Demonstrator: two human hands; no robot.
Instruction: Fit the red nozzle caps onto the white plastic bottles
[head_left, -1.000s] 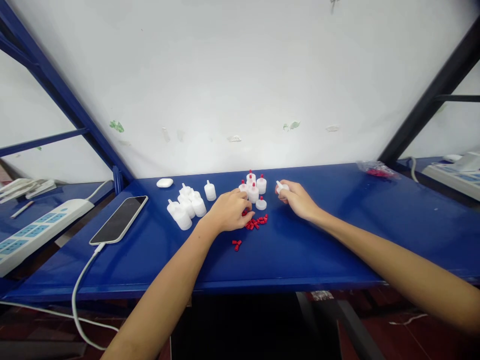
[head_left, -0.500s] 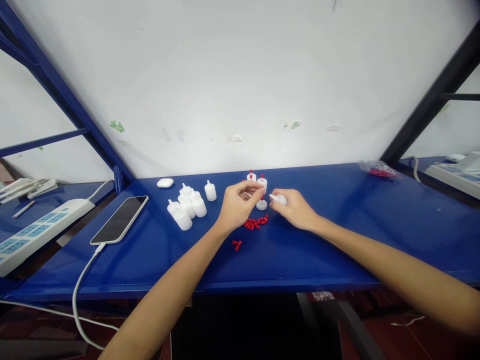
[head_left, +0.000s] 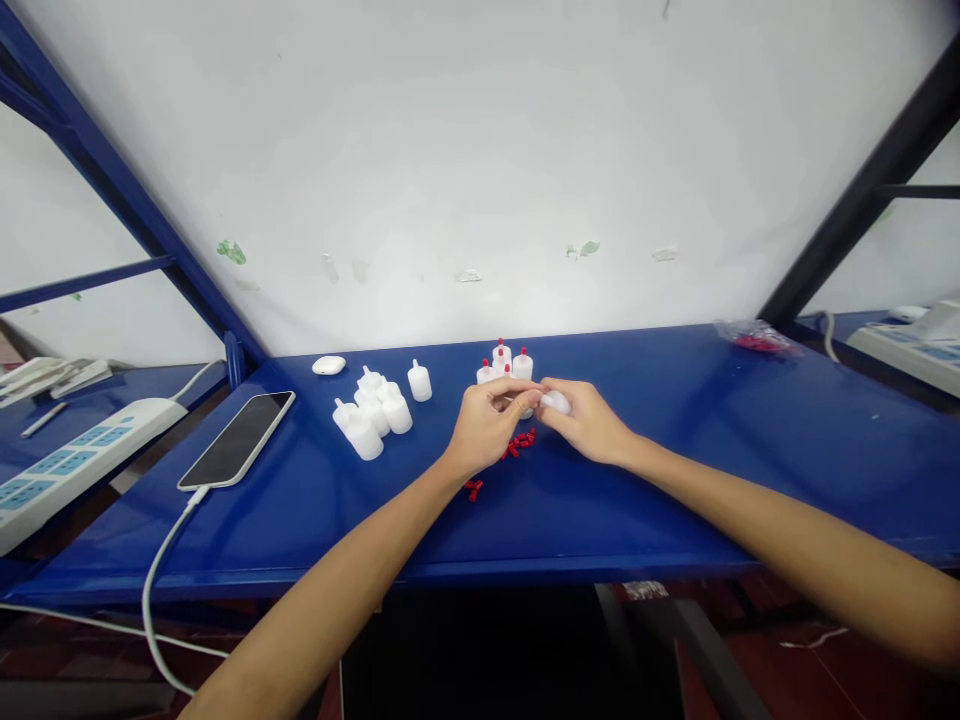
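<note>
In my right hand (head_left: 589, 415) is a small white dropper bottle (head_left: 556, 402), lying tilted with its nozzle end towards the left. My left hand (head_left: 491, 420) is closed in a pinch at that nozzle end; the fingertips of both hands meet there and hide what lies between them. Just behind my hands stand several white bottles with red caps (head_left: 523, 364), partly covered by my left hand. Loose red caps (head_left: 523, 439) lie in a small heap below my fingers, and a few more red caps (head_left: 473, 489) are nearer the front edge.
Left of my hands stands a cluster of uncapped white bottles (head_left: 375, 410), with one single bottle (head_left: 420, 381) beside it. A phone (head_left: 238, 440) on a charging cable, a white earbud case (head_left: 328, 366) and a power strip (head_left: 82, 460) are further left. A plastic bag (head_left: 757, 340) sits at the back right.
My left hand has moved right and slightly down, to the nozzle of the bottle in my right hand. More of the red-capped bottles now show behind it.
</note>
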